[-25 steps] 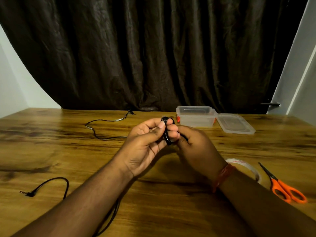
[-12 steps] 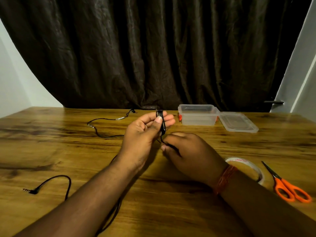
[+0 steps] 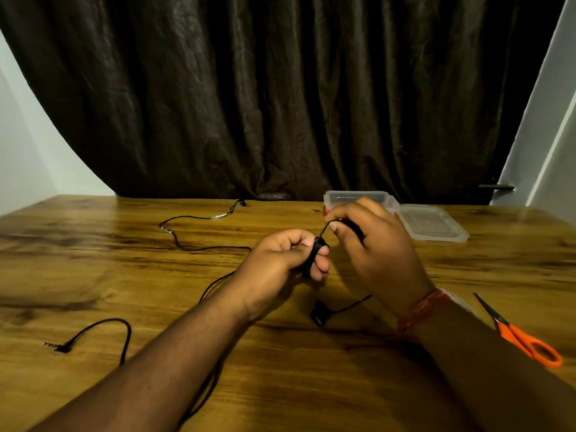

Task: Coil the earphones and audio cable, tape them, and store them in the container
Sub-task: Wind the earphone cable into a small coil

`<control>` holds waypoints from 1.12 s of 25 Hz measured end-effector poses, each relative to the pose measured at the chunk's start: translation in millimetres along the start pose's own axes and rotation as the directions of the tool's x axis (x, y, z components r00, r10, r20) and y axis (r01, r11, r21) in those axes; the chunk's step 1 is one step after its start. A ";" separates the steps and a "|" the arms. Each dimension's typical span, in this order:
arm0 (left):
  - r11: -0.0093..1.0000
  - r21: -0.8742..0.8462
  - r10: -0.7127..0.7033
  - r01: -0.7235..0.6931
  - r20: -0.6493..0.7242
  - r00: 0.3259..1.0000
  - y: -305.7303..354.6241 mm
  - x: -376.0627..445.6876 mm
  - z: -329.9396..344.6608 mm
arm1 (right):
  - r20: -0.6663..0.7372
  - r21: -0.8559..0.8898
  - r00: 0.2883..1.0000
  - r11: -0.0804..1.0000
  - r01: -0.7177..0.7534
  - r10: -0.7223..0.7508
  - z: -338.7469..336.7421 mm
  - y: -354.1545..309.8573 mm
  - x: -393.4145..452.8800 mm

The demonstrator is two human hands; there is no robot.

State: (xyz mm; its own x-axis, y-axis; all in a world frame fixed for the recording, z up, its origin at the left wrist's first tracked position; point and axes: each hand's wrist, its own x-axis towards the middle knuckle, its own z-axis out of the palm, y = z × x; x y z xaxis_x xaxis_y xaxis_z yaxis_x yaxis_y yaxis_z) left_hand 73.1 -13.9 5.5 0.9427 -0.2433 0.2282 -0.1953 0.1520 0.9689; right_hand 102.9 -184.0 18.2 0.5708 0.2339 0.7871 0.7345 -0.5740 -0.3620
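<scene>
Coil grasped in left hand; strand pinched by right hand. Turns are best laid snugly, under even tension.

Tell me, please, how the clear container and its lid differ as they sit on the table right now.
The container is deeper, with upright walls, while the lid is a shallow flat piece. The container sits farther back and is partly hidden behind the right hand; the lid lies beside it, toward the right, in full view. The container stands open, so the lid is off it. Both are clear plastic, rectangular, and rest on the wooden table.
</scene>
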 end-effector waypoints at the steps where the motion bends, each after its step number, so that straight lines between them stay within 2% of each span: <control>1: 0.998 -0.055 0.009 -0.008 0.021 1.000 3.0 -1.1 -0.1 | 0.006 0.023 0.999 0.999 -0.038 0.037 1.6 2.1 -0.2; 4: 0.972 -0.225 0.071 -0.064 0.022 0.997 10.6 -4.7 2.0 | 0.103 0.100 0.989 0.988 -0.115 0.105 12.0 5.2 -3.9; 7: 0.913 -0.386 0.112 -0.130 -0.068 0.991 15.0 -2.5 2.6 | 0.212 0.136 0.975 0.986 -0.101 0.071 23.4 3.1 -10.8; 11: 0.878 -0.409 0.174 -0.247 -0.207 0.963 12.8 5.3 -0.9 | 0.399 0.124 0.916 0.987 -0.099 0.042 29.0 -7.1 -17.2; 13: 0.888 -0.365 0.183 -0.279 -0.275 0.944 9.8 8.7 -3.7 | 0.438 0.125 0.899 0.989 -0.082 0.019 26.7 -12.7 -19.1; 15: 0.929 -0.238 0.201 -0.284 -0.320 0.926 7.1 10.2 -5.2 | 0.434 0.102 0.901 0.993 -0.056 0.006 22.3 -16.9 -18.5; 18: 0.978 0.067 0.208 -0.197 -0.336 0.919 4.0 8.6 -4.0 | 0.417 0.082 0.909 0.996 -0.033 -0.005 14.2 -19.7 -14.8; 21: 0.959 0.265 0.169 -0.099 -0.256 0.952 -3.6 8.0 -4.8 | 0.340 0.057 0.940 0.998 0.016 -0.034 8.4 -16.2 -10.1; 23: 0.967 0.248 0.097 -0.055 -0.159 0.983 -9.2 7.6 -4.6 | 0.246 -0.003 0.968 0.999 0.053 -0.050 3.4 -12.1 -6.5; 26: 0.998 0.056 -0.019 0.022 -0.058 0.998 -7.8 4.2 -2.6 | 0.125 -0.040 0.991 0.998 0.058 -0.053 -5.8 -4.0 -0.7; 28: 0.996 -0.085 -0.030 0.032 0.028 0.999 -1.6 1.1 -2.4 | 0.074 -0.013 0.997 1.000 0.014 -0.013 -7.6 0.2 0.3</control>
State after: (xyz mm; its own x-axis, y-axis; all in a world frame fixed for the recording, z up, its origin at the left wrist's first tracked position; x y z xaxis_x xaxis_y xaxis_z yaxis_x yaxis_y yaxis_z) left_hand 75.0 -12.1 4.0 0.9401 -0.2748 0.2016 -0.1410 0.2249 0.9641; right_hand 100.5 -190.0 22.3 0.5867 0.2985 0.7528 0.7377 -0.5806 -0.3446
